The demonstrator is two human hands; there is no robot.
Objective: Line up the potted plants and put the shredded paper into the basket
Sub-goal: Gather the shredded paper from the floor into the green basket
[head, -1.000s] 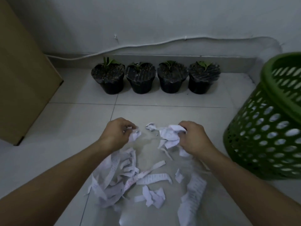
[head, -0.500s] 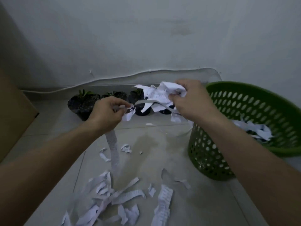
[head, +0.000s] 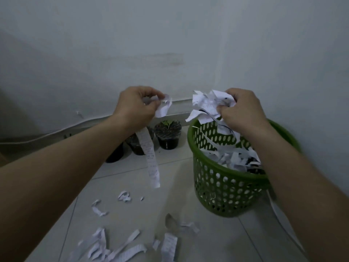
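Observation:
My right hand grips a bunch of white shredded paper right above the rim of the green perforated basket, which holds more strips inside. My left hand is raised to the left of the basket, closed on a few strips; one long strip dangles from it. Black potted plants stand in a row by the wall, partly hidden behind my left arm. Loose shredded paper lies on the tiled floor below.
A white cable runs along the foot of the wall. Small scraps lie on the floor between the pots and the larger pile. The basket stands to the right of the pots.
Both hands lifted paper off the floor and carried it up and to the right. My right hand now hangs over the basket; the view has swung up toward the wall.

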